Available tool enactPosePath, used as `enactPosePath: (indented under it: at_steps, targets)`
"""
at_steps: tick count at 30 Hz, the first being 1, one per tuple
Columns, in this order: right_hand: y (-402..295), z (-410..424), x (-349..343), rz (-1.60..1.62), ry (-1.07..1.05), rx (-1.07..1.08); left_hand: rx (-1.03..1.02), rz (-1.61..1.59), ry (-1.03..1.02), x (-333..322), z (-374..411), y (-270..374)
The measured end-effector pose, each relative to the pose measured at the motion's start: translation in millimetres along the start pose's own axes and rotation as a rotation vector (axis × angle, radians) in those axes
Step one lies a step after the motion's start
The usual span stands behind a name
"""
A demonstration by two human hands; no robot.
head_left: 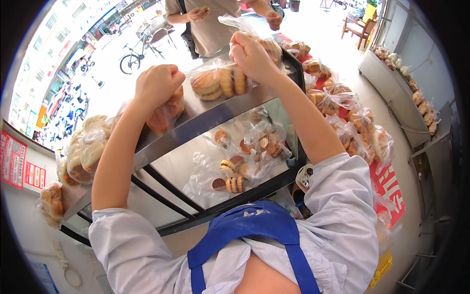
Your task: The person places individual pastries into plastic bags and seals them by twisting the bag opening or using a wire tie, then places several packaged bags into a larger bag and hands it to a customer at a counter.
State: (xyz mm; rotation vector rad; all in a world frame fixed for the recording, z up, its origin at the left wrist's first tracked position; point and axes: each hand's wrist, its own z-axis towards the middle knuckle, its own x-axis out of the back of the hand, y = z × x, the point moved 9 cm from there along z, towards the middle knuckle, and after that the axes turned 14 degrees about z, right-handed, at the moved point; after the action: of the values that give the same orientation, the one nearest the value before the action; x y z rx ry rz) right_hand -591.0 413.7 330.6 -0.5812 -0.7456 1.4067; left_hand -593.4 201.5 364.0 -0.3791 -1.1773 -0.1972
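Note:
A clear plastic bag of round ridged pastries (207, 85) rests on the steel top of a glass display counter (224, 110). My left hand (158, 85) is closed in a fist at the bag's left end, and a stretched strand of plastic runs from it towards the pastries. My right hand (253, 58) is clenched at the bag's upper right; its fingertips are hidden. Just below my left fist sits a bagged brown loaf (167, 114). Behind my right hand stands another bag of baked goods (270, 47).
Bags of pale flat breads (86, 150) line the counter's left end. Inside the case lie several bagged cookies (233, 176). Many bagged breads (330, 95) cover a red-topped stand at the right. Across the counter stands a person (214, 29) holding a small food item.

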Motion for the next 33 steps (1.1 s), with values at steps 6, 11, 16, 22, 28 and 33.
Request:
enactPosePath:
  at_steps: [6, 11, 16, 22, 28, 33]
  targets:
    - [-32, -3, -45, -0.392, -0.222, 0.023, 0.247, -0.991, -0.098, -4, 24, -21]
    - [-14, 9, -36, -0.230, -0.136, 0.006, 0.001, -1.167, 0.227, 38, 26, 41]
    - [-18, 6, -27, -0.074, 0.041, 0.110, 0.116, -1.301, -0.078, -31, 4, 65]
    - [-21, 4, -25, 0.076, 0.077, 0.214, 0.103, -1.396, -0.092, -54, 13, 56]
    - [-12, 12, -18, -0.008, 0.075, 0.103, 0.159, -1.565, -0.060, -54, 16, 49]
    - [-24, 0, -14, -0.157, -0.057, 0.219, 0.134, -1.239, -0.112, -54, 9, 49]
